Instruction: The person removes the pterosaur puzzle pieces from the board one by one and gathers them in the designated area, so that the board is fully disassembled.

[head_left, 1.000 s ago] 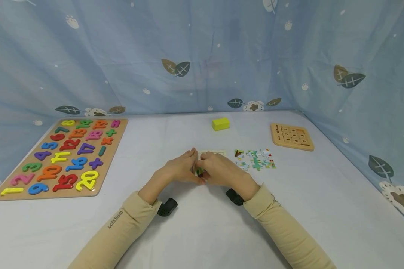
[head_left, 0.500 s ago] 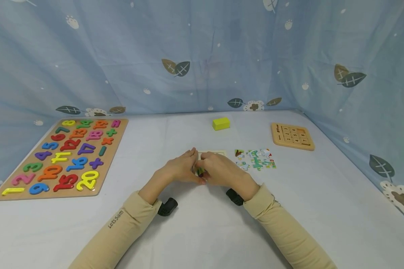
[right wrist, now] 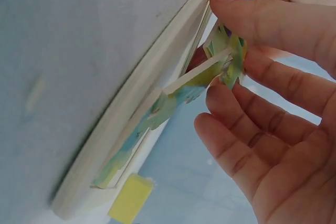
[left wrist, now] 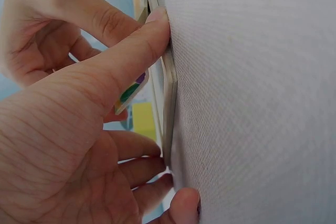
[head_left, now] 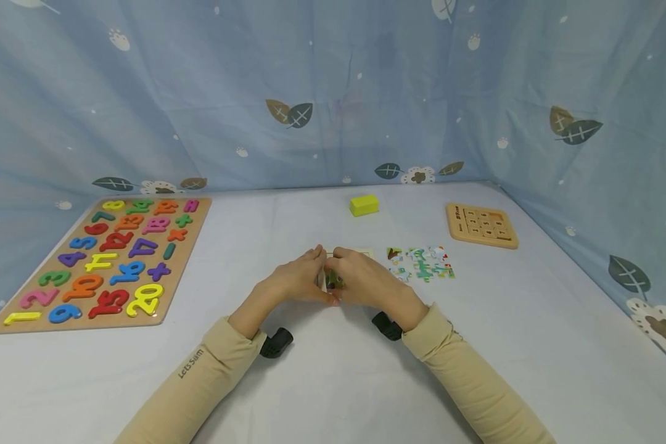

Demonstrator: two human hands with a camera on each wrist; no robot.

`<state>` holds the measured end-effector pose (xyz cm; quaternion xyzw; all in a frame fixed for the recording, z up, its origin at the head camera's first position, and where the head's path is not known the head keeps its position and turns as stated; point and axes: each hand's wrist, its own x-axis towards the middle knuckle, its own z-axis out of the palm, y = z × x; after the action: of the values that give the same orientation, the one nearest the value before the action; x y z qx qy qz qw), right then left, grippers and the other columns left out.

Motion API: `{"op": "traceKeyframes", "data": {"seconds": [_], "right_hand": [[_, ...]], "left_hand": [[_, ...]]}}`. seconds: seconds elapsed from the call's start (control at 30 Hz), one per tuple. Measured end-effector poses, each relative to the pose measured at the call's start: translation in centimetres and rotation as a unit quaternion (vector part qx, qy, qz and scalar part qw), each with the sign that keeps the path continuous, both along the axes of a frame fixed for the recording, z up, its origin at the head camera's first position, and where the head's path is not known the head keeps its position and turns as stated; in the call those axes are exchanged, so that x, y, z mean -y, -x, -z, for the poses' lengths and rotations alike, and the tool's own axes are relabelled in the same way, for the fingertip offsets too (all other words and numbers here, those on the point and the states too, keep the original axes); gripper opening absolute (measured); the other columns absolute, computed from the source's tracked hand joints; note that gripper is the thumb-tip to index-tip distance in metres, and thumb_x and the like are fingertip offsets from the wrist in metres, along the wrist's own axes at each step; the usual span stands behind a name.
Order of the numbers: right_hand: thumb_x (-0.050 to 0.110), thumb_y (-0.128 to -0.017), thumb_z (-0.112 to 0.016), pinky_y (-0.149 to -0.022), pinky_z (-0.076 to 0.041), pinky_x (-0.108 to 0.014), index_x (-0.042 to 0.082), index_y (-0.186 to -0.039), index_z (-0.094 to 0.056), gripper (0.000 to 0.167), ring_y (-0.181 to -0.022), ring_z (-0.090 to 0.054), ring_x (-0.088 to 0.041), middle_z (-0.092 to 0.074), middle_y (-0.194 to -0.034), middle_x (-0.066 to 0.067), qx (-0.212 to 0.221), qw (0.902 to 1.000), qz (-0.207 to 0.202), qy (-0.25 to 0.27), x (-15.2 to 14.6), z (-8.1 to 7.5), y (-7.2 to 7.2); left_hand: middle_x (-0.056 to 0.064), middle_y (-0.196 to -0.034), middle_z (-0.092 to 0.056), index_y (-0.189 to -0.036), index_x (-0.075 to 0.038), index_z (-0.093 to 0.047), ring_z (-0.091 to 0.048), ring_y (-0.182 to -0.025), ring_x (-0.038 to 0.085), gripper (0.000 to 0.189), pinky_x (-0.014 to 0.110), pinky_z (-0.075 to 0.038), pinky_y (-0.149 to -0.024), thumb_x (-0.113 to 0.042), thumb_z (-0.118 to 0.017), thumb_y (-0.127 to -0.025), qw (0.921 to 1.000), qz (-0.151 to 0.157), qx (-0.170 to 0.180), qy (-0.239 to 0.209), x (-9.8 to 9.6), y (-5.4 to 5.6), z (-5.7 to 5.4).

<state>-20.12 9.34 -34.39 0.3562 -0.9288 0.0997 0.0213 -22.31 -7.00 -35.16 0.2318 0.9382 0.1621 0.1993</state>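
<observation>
A pale wooden jigsaw tray [head_left: 361, 251] lies flat before me, mostly covered by both hands in the head view. My left hand [head_left: 298, 277] holds its near left corner, the thumb [left wrist: 149, 38] on the near edge and other fingers along the side. My right hand [head_left: 363, 279] is over the tray and pinches a green-and-yellow jigsaw piece [right wrist: 231, 64]. In the left wrist view this piece [left wrist: 130, 92] shows green and purple, tilted up. A strip of joined pieces [right wrist: 152, 116] lies inside the tray, its end close to the pinched piece.
Loose and joined jigsaw pieces [head_left: 424, 265] lie right of the tray. A yellow block [head_left: 364, 205] stands behind it. The wooden number slide puzzle [head_left: 481, 226] is at back right, a large number board [head_left: 191, 259] at left. A blue curtain [head_left: 333, 123] hangs behind the table.
The right hand's fingers have shifted slightly to the right over the tray, showing a bit more green between the hands. The left hand stays in place.
</observation>
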Motion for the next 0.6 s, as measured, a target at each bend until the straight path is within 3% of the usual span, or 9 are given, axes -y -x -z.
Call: {"op": "traceKeyframes", "data": {"seconds": [0.6], "right_hand": [[0.015,-0.076,-0.082,-0.069,-0.048,-0.024,0.004,-0.103,-0.069,0.032,-0.076,-0.055,-0.012,-0.061,-0.093,-0.004,0.003,0.9998,0.013,0.014,-0.39,-0.69,-0.12]], "left_hand": [[0.012,-0.162,-0.006,-0.154,-0.002,-0.011,-0.012,-0.150,0.028,0.109,0.055,-0.027,-0.113,-0.054,-0.072,-0.080,0.9999,0.004,-0.007,0.012,-0.01,-0.01,0.01]]}}
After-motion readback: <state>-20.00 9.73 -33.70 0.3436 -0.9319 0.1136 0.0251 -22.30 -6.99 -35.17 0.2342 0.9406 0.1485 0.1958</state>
